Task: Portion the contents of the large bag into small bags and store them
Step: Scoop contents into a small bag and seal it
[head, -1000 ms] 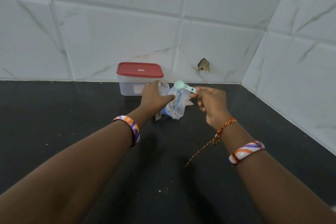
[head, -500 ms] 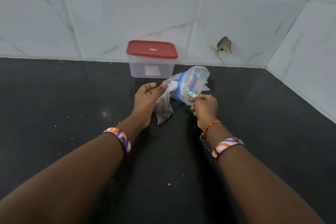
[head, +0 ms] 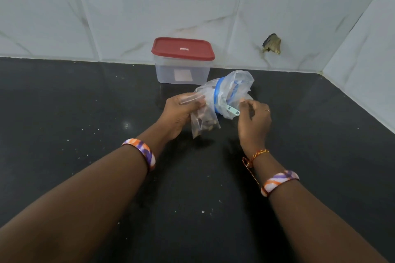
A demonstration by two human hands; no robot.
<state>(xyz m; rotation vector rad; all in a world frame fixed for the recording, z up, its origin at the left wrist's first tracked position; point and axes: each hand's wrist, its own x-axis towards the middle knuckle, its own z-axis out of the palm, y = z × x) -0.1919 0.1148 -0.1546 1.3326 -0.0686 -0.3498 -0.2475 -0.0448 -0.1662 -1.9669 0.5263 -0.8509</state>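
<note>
My left hand grips a small clear zip bag by its top strip; brown pieces fill the bag's lower half, which hangs just above the counter. Right behind it lies the large clear bag with a blue zip band, crumpled and open on the counter. A pale green spoon has its handle sticking out of the large bag's mouth. My right hand is just right of that handle with loosely curled fingers. Its thumb tip touches the large bag's plastic and it holds nothing.
A clear plastic box with a red lid stands shut against the tiled wall, behind the bags. The black counter carries scattered crumbs. The wall corner is at the right, with a chipped hole in a tile.
My right hand lowered the spoon into the large bag and let go of its handle. My left hand took a fuller grip on the small bag. The camera tilted down.
</note>
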